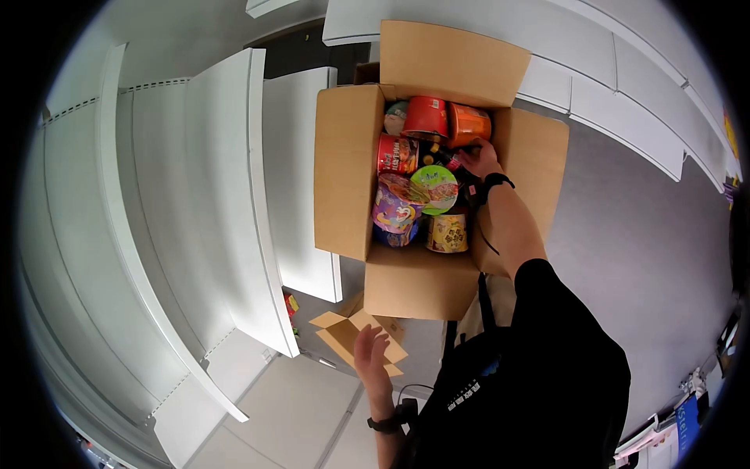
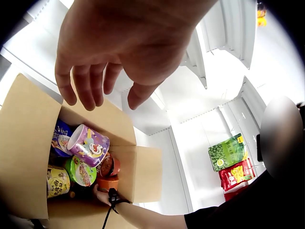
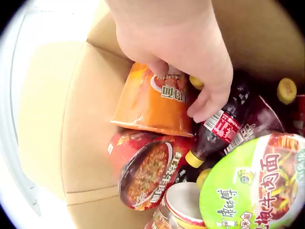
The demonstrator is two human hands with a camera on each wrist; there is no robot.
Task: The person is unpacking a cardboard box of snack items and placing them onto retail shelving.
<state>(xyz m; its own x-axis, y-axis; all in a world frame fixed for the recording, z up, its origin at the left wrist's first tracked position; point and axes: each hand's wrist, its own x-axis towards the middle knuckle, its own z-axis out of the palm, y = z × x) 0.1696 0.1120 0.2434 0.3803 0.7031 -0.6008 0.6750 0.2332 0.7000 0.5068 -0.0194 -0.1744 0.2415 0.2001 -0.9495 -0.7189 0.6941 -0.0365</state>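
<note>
Inside the cardboard box, my right hand reaches down with bent fingers. In the right wrist view its thumb overlaps an orange noodle cup, and its fingertips are at that cup's edge, beside a dark bottle with a red label. I cannot tell whether the hand grips either. A green-lidded noodle cup and a red noodle cup lie close by. A purple noodle cup and a yellow one are also in the box. My left hand hovers outside it, fingers loosely bent, holding nothing.
White shelves stand on the left, and more shelf boards run along the upper right. A smaller open carton is below the left side of the box. Green and red snack packets sit on a shelf.
</note>
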